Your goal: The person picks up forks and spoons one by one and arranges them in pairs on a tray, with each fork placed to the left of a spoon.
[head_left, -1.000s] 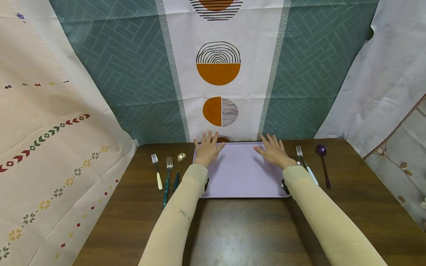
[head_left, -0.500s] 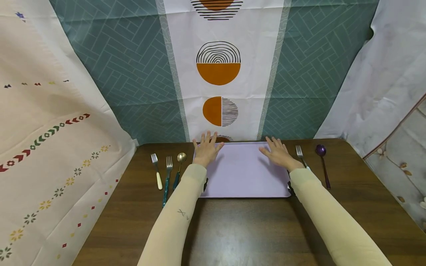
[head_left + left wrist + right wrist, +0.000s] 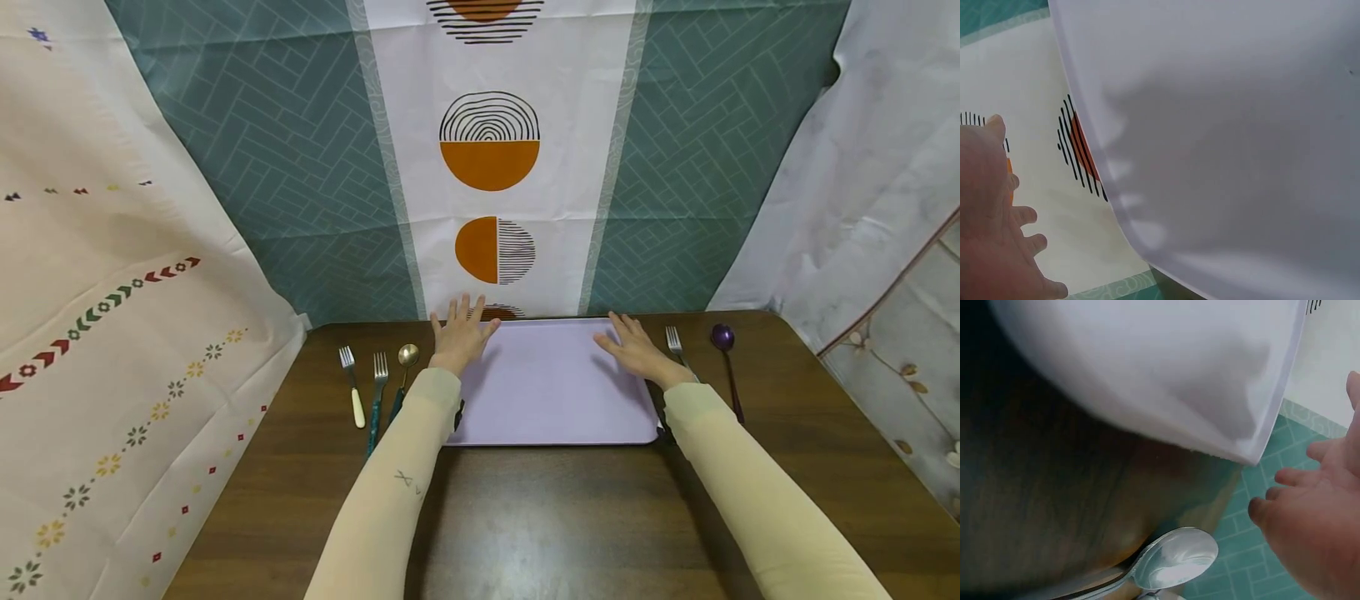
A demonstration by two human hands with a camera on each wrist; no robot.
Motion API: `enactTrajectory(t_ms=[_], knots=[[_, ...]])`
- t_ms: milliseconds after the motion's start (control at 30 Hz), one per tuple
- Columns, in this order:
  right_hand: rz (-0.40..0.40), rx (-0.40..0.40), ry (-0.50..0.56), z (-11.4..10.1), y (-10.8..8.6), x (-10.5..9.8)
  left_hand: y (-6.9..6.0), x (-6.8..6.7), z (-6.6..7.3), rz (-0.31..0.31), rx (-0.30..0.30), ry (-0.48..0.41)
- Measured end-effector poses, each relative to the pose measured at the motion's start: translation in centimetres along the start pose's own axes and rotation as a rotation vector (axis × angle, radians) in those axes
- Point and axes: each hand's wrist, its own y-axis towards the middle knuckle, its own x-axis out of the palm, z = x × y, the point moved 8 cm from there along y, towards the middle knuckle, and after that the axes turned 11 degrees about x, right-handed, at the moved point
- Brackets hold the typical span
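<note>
A pale lavender tray lies on the dark wooden table. Over its far left corner my left hand hovers with fingers spread, holding nothing. My right hand is above the tray's right side, its fingers extended and nothing in them. In the left wrist view, shadows fall on the tray, and the left hand appears apart from it. The right wrist view has the right hand away from the tray's corner, with a silver spoon nearby; my right arm hides this spoon in the head view.
Left of the tray lie a cream-handled fork, a teal-handled fork and a gold spoon. To its right are a light-handled fork and a purple spoon. Patterned cloth hangs behind the table.
My right hand has moved to the right across the tray, toward its right edge. My left hand has drifted slightly left. The tray and cutlery stay in place.
</note>
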Motion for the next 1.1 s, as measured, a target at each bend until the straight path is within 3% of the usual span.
enactTrajectory(t_ms=[433,667,867,1100], knots=[[-0.045,0.024,0.065,0.8,-0.2,-0.3,-0.4,0.1,-1.9,-0.002,-0.04,-0.036],[-0.05,0.008,0.085,1.1,0.1,-0.1,-0.6,0.3,-3.0,0.015,-0.045,-0.1],[-0.033,-0.003,0.115,1.4,0.1,-0.1,-1.0,0.5,-3.3,0.019,-0.05,-0.08],[-0.011,0.007,0.109,1.9,-0.1,-0.4,-2.2,-0.5,-3.2,0.053,-0.051,-0.095]])
